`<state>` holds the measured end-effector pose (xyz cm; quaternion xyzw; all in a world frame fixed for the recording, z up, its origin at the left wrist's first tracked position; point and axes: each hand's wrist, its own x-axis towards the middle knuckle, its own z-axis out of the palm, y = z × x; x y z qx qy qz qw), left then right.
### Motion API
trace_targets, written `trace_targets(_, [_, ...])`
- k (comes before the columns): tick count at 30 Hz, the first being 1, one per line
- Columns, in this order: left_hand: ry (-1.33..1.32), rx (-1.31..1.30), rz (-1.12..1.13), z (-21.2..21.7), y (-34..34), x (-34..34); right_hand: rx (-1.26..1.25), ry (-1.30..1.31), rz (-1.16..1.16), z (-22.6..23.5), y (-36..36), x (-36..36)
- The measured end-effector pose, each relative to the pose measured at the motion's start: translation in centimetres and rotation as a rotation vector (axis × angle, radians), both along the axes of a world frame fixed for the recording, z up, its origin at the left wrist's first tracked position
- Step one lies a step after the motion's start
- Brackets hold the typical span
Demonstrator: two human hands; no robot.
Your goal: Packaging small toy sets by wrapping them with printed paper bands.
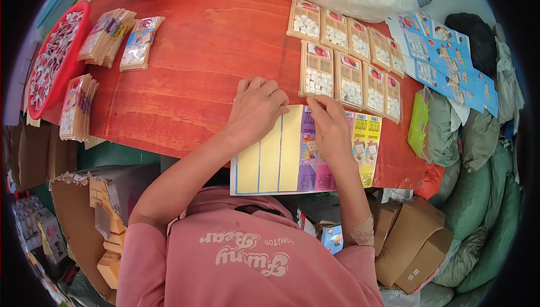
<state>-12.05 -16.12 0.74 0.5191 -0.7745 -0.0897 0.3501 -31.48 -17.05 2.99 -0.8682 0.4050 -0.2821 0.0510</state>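
Printed sheet: a rectangular sheet of paper or thin card (pixel 270 163), plain pale-yellow columns on the left, purple, pink and yellow printed columns on the right; it lies at the table's near edge, its near-left corner reaching past that edge.
Long axis: left to right across my body, the right end tilted slightly away from me.
Column direction: the strips run far to near; the printed columns face up on my right. I cannot tell whether the plain and printed parts are one piece.
Left hand: my left hand (pixel 256 110) has bent fingers at the far edge, over the plain columns; I cannot tell whether they pinch it.
Right hand: my right hand (pixel 332 132) crosses the purple and pink columns, its fingertips bunched at the far edge; their grip is hidden.
Handling the sheet: I judge this to be work along the far edge. Best practice: keep the columns square, press evenly, support the overhang and avoid creasing across the strips.
Shallow trays: beige, compartmented trays (pixel 302 73) of white pieces stand just beyond my right fingertips; avoid nudging them.
Table: a red-brown wooden surface (pixel 197 54) underneath.
Left side: a red plastic basket (pixel 83 31) of small packets.
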Motion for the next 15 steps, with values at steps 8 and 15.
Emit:
trace_targets(8, [-0.004, 0.029, 0.01, -0.4, -0.2, -0.1, -0.16, 0.089, 0.046, -2.2, 0.6, -0.9])
trace_targets(15, [-0.012, -0.003, 0.017, 0.0, -0.5, -0.2, -0.279, 0.125, 0.114, -0.9, 0.6, -2.0])
